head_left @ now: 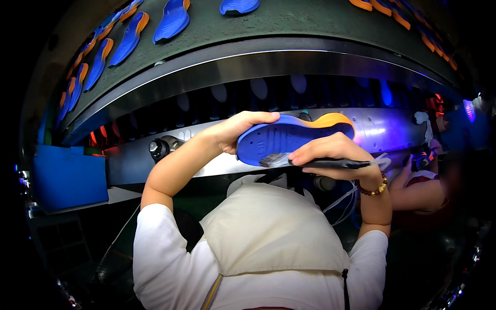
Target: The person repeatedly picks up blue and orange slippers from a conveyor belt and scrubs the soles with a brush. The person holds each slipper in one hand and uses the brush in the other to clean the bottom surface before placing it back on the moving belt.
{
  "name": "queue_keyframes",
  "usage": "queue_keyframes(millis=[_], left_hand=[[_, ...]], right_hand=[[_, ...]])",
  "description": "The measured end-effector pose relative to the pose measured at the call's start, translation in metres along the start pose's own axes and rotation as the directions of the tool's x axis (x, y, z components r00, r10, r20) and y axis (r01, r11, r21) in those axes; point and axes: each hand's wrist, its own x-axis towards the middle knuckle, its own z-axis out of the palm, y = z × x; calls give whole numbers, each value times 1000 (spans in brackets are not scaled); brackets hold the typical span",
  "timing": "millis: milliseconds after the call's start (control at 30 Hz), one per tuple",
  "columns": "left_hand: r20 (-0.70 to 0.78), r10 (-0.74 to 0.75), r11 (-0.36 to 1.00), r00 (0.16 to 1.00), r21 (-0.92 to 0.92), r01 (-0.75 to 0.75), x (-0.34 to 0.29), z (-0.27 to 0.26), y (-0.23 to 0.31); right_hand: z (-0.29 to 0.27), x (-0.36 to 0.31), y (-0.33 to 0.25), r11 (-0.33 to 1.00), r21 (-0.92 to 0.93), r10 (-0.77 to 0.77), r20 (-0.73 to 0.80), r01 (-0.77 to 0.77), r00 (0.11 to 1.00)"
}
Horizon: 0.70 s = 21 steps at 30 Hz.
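Note:
A blue shoe sole (284, 135) with an orange raised edge is held up in front of my body, its hollow side facing me. My left hand (233, 133) grips its left end, the thumb lying along the upper rim. In my right hand (338, 151) is a brush (276, 160) with a dark handle, a clear sleeve near the head and thin clear tubing at its back end. The bristles touch or nearly touch the sole's lower rim. My right fingers hide part of the sole's right half.
Beyond a metal rail (237, 58), several more blue and orange soles (172, 19) lie on a green conveyor belt (294, 26). A metal ledge (134, 164) runs below it. A blue box (70, 178) stands at left. Another person's arm (416, 195) is at right.

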Motion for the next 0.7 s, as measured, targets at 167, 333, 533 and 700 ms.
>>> queue_keyframes(millis=[167,333,533,700], left_hand=[[-102,0,953,995,300,31,2,-10,-13],[-134,10,982,991,190,16,-4,-11,-10],[-265,56,977,963,214,3,-10,-16,-15],[-327,165,932,930,361,-38,-10,-11,-15]], right_hand=[[-7,-6,-10,977,-189,138,215,-98,967],[-14,-18,13,992,-79,101,63,-96,993],[-23,-27,14,992,55,110,8,-110,994],[-21,-46,35,962,-11,272,-5,-272,962]])
